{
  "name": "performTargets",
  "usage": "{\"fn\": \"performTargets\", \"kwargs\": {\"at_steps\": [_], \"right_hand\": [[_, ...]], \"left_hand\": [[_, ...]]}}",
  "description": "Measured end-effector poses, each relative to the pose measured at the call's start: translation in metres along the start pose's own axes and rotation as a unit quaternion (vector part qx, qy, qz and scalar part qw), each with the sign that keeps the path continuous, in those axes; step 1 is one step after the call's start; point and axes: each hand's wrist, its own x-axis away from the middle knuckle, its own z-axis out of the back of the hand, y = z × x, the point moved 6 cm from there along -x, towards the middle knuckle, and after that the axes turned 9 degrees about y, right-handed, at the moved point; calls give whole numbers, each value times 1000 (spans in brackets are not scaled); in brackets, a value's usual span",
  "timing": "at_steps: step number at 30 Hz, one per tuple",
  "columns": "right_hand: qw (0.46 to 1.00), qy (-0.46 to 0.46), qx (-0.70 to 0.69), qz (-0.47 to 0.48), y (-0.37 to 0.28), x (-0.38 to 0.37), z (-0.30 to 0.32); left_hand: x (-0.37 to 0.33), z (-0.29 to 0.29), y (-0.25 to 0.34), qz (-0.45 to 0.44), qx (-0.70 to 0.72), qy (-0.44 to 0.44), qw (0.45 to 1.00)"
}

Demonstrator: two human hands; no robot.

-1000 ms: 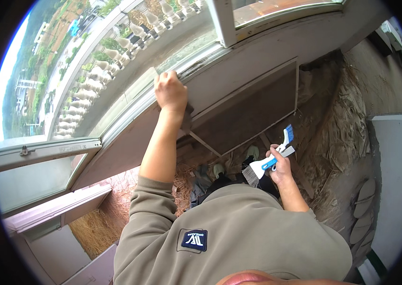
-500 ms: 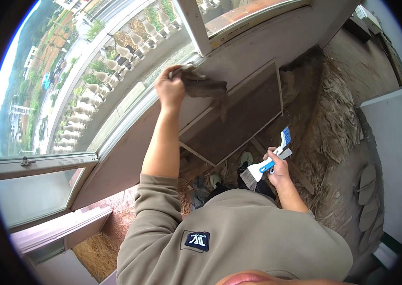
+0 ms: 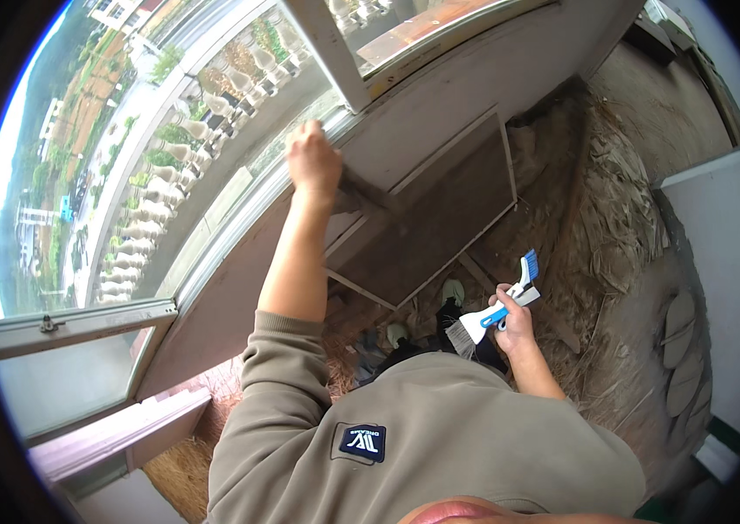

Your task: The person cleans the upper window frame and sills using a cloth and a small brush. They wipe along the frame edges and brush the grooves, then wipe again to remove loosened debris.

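Dark blue patch on the chest of the olive sweatshirt: white angular emblem plus one short line of white capitals, upside down in this view. Faint small print on the window sash, too tiny to read.

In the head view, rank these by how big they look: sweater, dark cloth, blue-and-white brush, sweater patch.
1. Sweater
2. Blue-and-white brush and dark cloth: the cloth is blurred, so their order is unsure
3. Sweater patch
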Motion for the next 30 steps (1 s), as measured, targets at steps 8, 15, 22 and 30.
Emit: {"fn": "performTargets", "kwargs": {"at_steps": [8,15,22,30], "right_hand": [[998,-34,54,-7,-1,-7,-38],[987,-93,126,-27,25,9,-81],[981,-118,150,-39,46,39,-101],[982,-109,155,-5,55,36,-92]], "left_hand": [[39,22,-14,205,381,1,902],[136,208,-172,299,285,311,856],[181,270,-283,211,-241,258,911],[185,235,-309,274,-278,107,914]]}}
